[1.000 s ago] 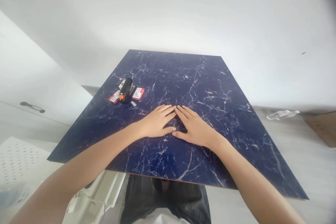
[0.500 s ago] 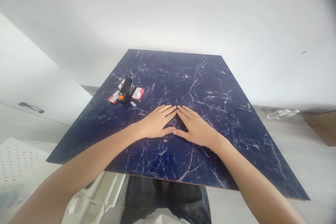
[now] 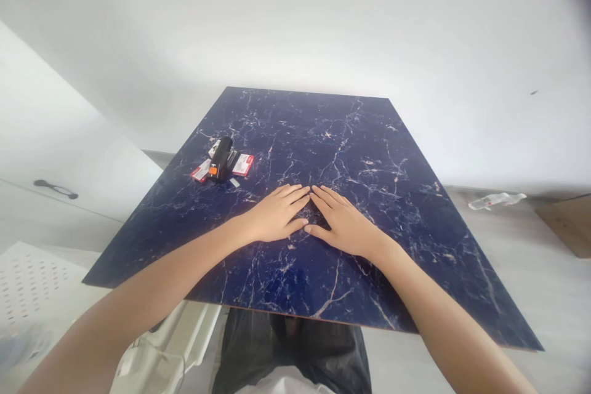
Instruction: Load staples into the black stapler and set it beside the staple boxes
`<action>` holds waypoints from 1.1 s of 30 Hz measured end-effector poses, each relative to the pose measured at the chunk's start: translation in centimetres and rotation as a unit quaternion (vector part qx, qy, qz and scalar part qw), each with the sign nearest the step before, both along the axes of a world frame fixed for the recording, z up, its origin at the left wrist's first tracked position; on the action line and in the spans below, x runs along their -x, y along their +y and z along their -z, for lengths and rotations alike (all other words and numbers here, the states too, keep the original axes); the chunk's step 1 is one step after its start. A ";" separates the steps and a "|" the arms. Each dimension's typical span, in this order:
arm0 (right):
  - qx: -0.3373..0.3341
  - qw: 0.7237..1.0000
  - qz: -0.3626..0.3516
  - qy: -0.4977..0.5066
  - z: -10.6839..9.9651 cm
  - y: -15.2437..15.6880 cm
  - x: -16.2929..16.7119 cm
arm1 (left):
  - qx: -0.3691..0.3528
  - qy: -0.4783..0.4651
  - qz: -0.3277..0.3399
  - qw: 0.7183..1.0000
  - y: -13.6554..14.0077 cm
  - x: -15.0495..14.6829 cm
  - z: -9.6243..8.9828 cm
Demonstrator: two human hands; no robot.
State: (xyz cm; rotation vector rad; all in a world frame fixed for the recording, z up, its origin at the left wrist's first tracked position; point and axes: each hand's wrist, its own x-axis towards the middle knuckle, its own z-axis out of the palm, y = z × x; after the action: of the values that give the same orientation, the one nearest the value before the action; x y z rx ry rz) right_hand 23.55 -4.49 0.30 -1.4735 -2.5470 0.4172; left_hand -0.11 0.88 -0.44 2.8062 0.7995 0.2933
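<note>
My left hand (image 3: 281, 212) lies flat on a dark blue, marble-patterned table (image 3: 295, 135), fingers stretched out and pointing right. Opposite it, my right hand (image 3: 344, 218) also rests flat, its fingertips meeting or nearly meeting those of the left. Neither holds anything. Beyond my left hand, towards the table's left side, is a black stapler (image 3: 223, 157) with an orange mark. Red-and-white small boxes (image 3: 242, 165) lie on both sides of it, one partly hidden behind. A small greyish strip (image 3: 235, 183), perhaps staples, lies just in front.
A white wall (image 3: 305, 24) stands behind the table. At the left is a white cabinet with a dark handle (image 3: 55, 189), and below it a perforated white surface (image 3: 28, 283). On the floor to the right are a clear plastic item (image 3: 496, 200) and a brown box (image 3: 566, 225).
My left thumb has shifted slightly away from me, off the right thumb's tip. Both hands otherwise stay in place, and the things on the table have not moved.
</note>
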 end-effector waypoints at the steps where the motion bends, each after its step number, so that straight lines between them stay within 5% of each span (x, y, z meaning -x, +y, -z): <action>1: 0.003 1.000 0.001 -0.004 -0.1 0.0 0.0 | -0.020 -0.011 -0.005 1.000 0.4 0.2 -0.6; 4: 0.011 1.000 0.001 -0.009 -0.2 -0.1 0.0 | -0.104 -0.083 -0.073 0.988 2.9 2.2 -3.0; 7: 0.013 1.000 -0.004 -0.002 0.0 -0.1 -0.2 | -0.149 -0.182 -0.247 0.940 6.9 7.2 -5.0; 9: 0.010 1.000 -0.006 0.004 0.2 0.0 -0.3 | -0.128 -0.198 -0.322 0.917 9.3 11.1 -5.0; 12: 0.003 1.000 -0.007 0.005 0.6 0.0 -0.5 | -0.001 -0.176 -0.355 0.918 11.5 15.7 -3.6; 15: 0.004 1.000 -0.008 0.001 0.7 0.1 -0.6 | 0.090 -0.173 -0.328 0.925 12.2 17.1 -2.2; 25: 0.016 1.000 -0.004 -0.002 0.1 0.0 -0.4 | 0.115 -0.174 -0.251 0.945 11.8 14.1 -1.6; 33: -0.073 0.990 0.047 0.114 -0.9 0.4 -0.2 | 0.134 -0.133 -0.014 0.982 6.2 5.7 -1.9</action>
State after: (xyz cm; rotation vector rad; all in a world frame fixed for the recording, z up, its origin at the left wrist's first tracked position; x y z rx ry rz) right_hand 23.77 -4.10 1.24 -1.3999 -2.2694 0.3534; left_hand -5.79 7.09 1.44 2.4409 0.7550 0.5108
